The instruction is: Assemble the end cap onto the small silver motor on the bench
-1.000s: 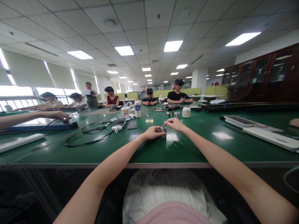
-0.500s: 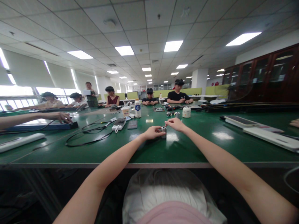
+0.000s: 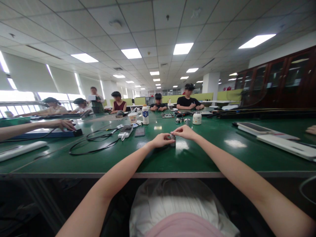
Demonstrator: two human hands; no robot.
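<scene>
A small silvery metal cylinder (image 3: 173,142) stands upright on the green tabletop in front of me. My left hand (image 3: 161,140) grips it from the left, thumb on the near side and fingers behind. Over its top is my right hand (image 3: 185,132), thumb and forefinger pinched together at the upper rim. Whatever small part may sit between those fingertips is hidden. Beyond my hands, a few small metal pieces (image 3: 180,120) lie near a white jar (image 3: 197,118).
A looped black cable (image 3: 92,153), a white device (image 3: 125,131) and a labelled bottle (image 3: 145,115) are on the left. Long white devices (image 3: 286,146) lie at right. A co-worker's hand (image 3: 63,124) rests on a blue-edged tray at left. Several people sit across the table.
My right hand has shifted slightly left, and its fingertips now cover the cylinder's top. My left hand keeps its hold. The co-worker's hand at left has moved a little left.
</scene>
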